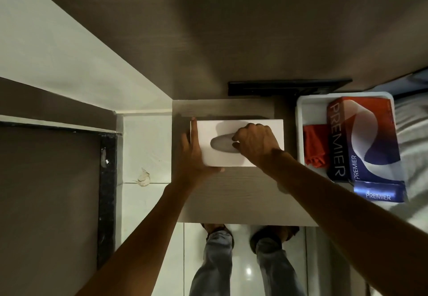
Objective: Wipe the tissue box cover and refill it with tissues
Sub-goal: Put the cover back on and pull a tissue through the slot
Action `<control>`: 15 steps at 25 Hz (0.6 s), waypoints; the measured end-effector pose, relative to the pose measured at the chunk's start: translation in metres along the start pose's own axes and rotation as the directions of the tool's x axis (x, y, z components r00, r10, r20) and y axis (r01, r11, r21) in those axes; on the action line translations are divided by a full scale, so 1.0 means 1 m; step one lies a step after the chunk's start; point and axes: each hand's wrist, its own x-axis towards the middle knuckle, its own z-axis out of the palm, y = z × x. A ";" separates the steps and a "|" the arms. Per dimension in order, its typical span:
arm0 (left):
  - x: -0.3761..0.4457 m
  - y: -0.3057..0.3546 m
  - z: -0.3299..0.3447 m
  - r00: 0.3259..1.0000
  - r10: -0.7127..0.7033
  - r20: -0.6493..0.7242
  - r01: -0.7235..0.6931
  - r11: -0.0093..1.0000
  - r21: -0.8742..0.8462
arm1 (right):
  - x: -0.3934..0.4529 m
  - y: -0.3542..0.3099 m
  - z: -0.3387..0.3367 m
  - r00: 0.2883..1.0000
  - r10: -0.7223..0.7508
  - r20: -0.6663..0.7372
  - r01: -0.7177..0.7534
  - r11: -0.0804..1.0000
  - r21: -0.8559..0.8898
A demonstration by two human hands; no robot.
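Note:
The white tissue box cover (pixel 231 127) lies flat on a small wooden table (pixel 231 193), its oval slot facing up. My left hand (pixel 194 159) clasps its left end, the index finger along the left edge and the thumb under the near edge. My right hand (pixel 254 143) rests on top at the right, its fingertips curled at the right end of the slot. Whether anything is pinched there I cannot tell. A red and blue Premier tissue box (pixel 363 138) lies in a white tray (pixel 300 119) at the right.
A folded red cloth (pixel 315 145) sits in the tray beside the tissue box. A torn blue Premier strip (pixel 379 192) lies at the tray's near end. A black bracket (pixel 287 87) is on the wall behind. My feet stand on white tiles below the table.

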 end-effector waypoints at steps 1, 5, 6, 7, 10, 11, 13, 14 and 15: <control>0.000 -0.001 0.001 1.000 0.011 -0.023 -0.010 1.000 0.015 | 0.001 0.000 0.000 0.999 -0.042 0.004 0.042 0.996 -0.076; -0.001 -0.012 0.004 0.999 0.030 -0.025 -0.031 0.997 -0.073 | -0.003 0.003 -0.008 0.975 -0.210 0.073 0.221 0.951 -0.216; 0.000 -0.014 0.005 1.000 0.020 -0.011 -0.021 0.995 -0.100 | -0.003 0.003 -0.011 0.969 -0.235 0.077 0.247 0.943 -0.223; 0.001 -0.015 0.006 1.000 0.006 0.002 -0.006 0.993 -0.121 | -0.002 0.003 -0.013 0.963 -0.262 0.057 0.268 0.937 -0.225; 0.004 -0.018 0.009 1.000 0.018 -0.013 -0.019 0.993 -0.118 | 0.002 0.001 -0.015 0.938 -0.327 0.114 0.344 0.918 -0.199; 0.005 -0.019 0.009 0.999 0.030 -0.021 -0.032 0.994 -0.106 | 0.003 0.000 -0.013 0.936 -0.326 0.135 0.347 0.919 -0.185; 0.005 -0.022 0.010 0.999 0.031 -0.021 -0.033 0.996 -0.086 | 0.003 0.002 -0.014 0.929 -0.349 0.124 0.366 0.916 -0.167; 0.005 -0.023 0.011 1.000 0.022 -0.018 -0.023 0.996 -0.083 | 0.004 0.004 -0.014 0.922 -0.369 0.116 0.384 0.908 -0.169; 0.005 -0.025 0.011 1.000 0.013 -0.012 -0.014 0.996 -0.086 | 0.005 0.005 -0.014 0.914 -0.389 0.117 0.404 0.899 -0.167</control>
